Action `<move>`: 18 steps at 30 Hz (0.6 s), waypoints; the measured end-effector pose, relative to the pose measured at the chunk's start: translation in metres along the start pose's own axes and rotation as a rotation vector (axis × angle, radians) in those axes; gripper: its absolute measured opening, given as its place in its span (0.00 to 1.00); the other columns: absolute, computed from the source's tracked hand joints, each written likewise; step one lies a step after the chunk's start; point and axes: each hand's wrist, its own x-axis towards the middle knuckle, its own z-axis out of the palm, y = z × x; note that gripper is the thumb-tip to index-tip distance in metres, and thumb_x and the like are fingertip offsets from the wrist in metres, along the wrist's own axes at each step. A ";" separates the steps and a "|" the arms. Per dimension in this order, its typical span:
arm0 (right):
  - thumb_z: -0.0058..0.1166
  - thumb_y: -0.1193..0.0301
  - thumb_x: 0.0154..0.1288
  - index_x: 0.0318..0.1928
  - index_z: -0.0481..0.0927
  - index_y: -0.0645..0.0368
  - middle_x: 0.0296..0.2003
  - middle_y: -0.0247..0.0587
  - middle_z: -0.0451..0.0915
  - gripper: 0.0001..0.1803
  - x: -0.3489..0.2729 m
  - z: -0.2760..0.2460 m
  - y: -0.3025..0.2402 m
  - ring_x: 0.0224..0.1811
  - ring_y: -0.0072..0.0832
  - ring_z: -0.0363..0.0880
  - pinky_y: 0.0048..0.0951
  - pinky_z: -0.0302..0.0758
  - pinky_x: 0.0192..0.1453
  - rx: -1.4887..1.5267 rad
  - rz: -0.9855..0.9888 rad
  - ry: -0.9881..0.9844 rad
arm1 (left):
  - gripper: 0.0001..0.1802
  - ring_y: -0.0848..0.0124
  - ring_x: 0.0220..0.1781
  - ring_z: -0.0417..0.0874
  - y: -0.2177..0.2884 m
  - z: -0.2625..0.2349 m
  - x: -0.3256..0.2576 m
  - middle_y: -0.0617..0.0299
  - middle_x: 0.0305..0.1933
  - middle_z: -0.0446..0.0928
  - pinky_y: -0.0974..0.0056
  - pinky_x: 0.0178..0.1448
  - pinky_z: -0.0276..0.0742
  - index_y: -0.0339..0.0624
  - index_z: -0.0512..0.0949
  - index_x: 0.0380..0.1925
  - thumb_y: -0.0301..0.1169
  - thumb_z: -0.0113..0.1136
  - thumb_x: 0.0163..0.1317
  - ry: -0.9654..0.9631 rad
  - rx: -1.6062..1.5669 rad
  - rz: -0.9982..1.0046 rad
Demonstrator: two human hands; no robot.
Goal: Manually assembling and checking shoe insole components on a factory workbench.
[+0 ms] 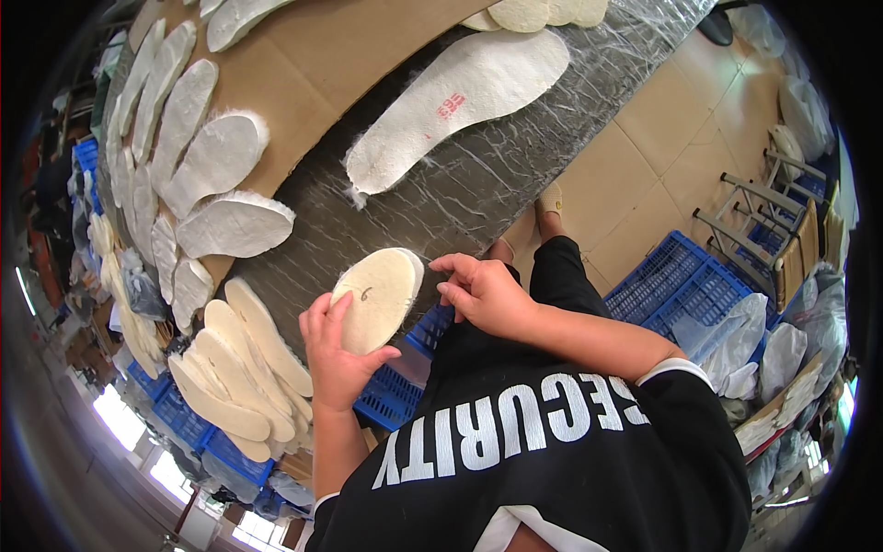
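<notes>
L hand [338,354] gripped the round felt insole [375,299] by its lower edge, tilted up; R hand [483,294], fingers curled, held nothing, near its rim above the table [460,198].

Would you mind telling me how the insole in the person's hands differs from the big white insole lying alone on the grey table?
The held insole is gripped by the left hand and touched at its edge by the right hand; the big white insole lies flat and untouched on the table. The held insole looks cream and shorter; the big white insole is whiter, longer, with a red mark. Both have fuzzy edges.
</notes>
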 end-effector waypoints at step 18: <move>0.47 0.78 0.65 0.55 0.74 0.65 0.24 0.43 0.81 0.17 0.003 0.000 -0.003 0.20 0.26 0.80 0.26 0.77 0.28 -0.016 0.002 -0.009 | 0.49 0.51 0.53 0.68 0.003 0.003 0.007 0.53 0.55 0.69 0.50 0.56 0.69 0.43 0.73 0.53 0.52 0.77 0.26 0.034 0.210 0.088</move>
